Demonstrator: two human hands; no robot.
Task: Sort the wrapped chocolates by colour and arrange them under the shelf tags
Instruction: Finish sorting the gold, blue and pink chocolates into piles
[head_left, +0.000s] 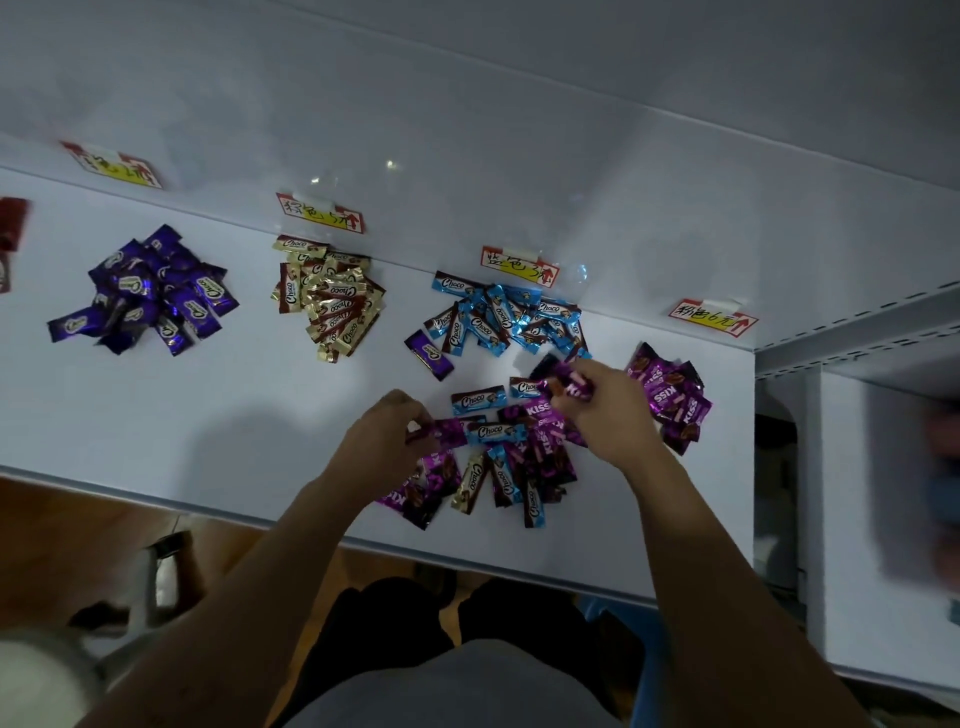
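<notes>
Chocolates lie in sorted heaps along the back edge of a white shelf (208, 415), each heap below a tag stuck to the back wall. From the left: a purple heap (150, 291) under a blurred tag (111, 165), a gold heap (330, 299) under the second tag (319, 213), a blue heap (511, 319) under the third tag (519, 266), and a magenta heap (670, 395) near the right edge under the fourth tag (712, 317). One stray purple piece (429, 355) lies just left of the blue heap, touching its lowest wrapper. At the far left edge a dark red wrapper (11, 223) is cut off by the frame.

Near the front edge, between the two hands, sits a mixed pile (506, 462) of magenta, blue and one gold wrapper, still unsorted.

The left hand (387, 431) is at the left side of the mixed pile, fingers pinched on the end of a magenta piece (447, 432) that lies flat against the pile. The right hand (608, 402) is above the pile's right side, just left of the magenta heap, fingers closed round another magenta piece (569, 384) lifted off the pile. Both forearms reach in over the front edge
</notes>
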